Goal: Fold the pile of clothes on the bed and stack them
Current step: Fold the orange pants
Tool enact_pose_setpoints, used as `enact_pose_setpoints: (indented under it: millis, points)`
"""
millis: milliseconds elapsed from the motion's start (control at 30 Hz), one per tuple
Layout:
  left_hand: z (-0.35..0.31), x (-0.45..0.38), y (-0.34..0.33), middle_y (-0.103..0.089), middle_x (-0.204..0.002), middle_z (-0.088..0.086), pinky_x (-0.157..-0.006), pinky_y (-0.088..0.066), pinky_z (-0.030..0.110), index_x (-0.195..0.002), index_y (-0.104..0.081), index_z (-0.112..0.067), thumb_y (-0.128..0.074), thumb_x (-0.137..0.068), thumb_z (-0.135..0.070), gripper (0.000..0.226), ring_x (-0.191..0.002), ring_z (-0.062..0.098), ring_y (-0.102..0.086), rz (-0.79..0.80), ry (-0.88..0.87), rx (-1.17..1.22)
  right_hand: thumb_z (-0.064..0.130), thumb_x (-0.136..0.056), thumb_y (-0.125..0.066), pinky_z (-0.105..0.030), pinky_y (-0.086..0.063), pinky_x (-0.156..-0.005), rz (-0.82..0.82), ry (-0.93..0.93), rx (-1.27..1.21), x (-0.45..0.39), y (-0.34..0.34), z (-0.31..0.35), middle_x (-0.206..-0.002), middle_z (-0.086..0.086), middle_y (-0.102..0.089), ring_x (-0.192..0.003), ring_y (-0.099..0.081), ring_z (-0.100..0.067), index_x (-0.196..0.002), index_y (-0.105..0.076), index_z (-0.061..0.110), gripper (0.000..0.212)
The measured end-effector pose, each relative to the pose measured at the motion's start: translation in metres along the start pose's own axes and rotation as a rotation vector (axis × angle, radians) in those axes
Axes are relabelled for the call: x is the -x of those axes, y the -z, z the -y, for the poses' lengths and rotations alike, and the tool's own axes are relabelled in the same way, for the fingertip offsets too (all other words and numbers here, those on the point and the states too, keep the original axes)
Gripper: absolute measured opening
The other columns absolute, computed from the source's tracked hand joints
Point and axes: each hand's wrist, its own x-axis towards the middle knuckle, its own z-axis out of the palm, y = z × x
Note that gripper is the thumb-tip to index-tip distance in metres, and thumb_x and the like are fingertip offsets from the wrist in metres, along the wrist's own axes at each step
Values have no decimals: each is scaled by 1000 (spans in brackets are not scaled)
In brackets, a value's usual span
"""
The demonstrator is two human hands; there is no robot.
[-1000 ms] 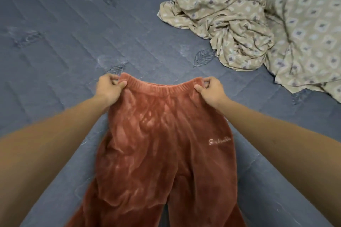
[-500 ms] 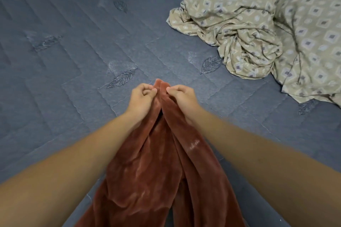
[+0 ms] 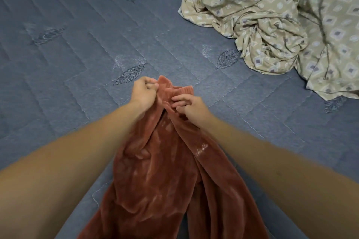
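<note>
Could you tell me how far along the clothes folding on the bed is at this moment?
Early. No folded stack is visible on the bed. In hand: the rust-coloured trousers, their waistband bunched together lengthwise, with the left hand pinching it and the right hand on it. Left: finishing this fold and stacking it. The crumpled patterned fabric at the far right lies untouched.

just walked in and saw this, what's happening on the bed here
A person is folding a pair of rust-coloured fleece trousers over a grey quilted mattress. The left hand pinches one end of the waistband, and the right hand has its grip on the other end close beside it, so the trousers are doubled lengthwise with the legs hanging toward the person. A crumpled beige patterned sheet lies at the far right of the mattress. No folded stack shows.
</note>
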Motion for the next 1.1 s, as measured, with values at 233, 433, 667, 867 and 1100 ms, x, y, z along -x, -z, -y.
enact_pose_setpoints:
  millis: [233,433,667,867,1100]
  points:
    - [21,11,-10,-57,-79,-5,-56,-42,6,-116,-43,-14,-83,-88,-15,49,-57,-10,-57,66,-44,24,-20,-91,-40,-29,-62,-59,119,-65,-67,-5,-9,-7,-132,-5,-64,-90,-72,-17,-136,-63,15,62]
    - [35,14,-10,-47,-69,-7,-60,-37,23,-101,-49,-17,-84,-85,-13,38,-58,4,-43,8,-136,-181,-17,-91,-53,-37,-63,-58,-91,70,145,-30,-4,-6,-112,-21,-69,-71,-69,-21,-113,-67,7,36]
    - [42,4,-22,-64,-82,1,-68,-42,26,-75,-62,-21,-91,-77,-33,32,-72,16,-56,-16,-75,-342,37,-73,-90,-38,-32,-95,-182,363,997,-60,22,-7,-127,6,-48,-124,-40,-20,-126,-65,34,59]
    - [44,1,-12,-71,-86,12,-74,-47,36,-87,-60,-7,-76,-92,-14,18,-76,22,-60,1,-177,-280,41,-74,-89,-44,-45,-102,52,224,809,-79,30,0,-113,7,-59,-118,-51,-21,-106,-62,29,44]
    - [25,-41,32,-62,-89,-3,-91,-48,40,-98,-52,-15,-59,-103,-15,9,-88,19,-56,71,-293,-269,26,-71,-93,-45,-54,-99,-109,220,342,-94,7,11,-110,-4,-66,-101,-66,-18,-110,-64,21,49]
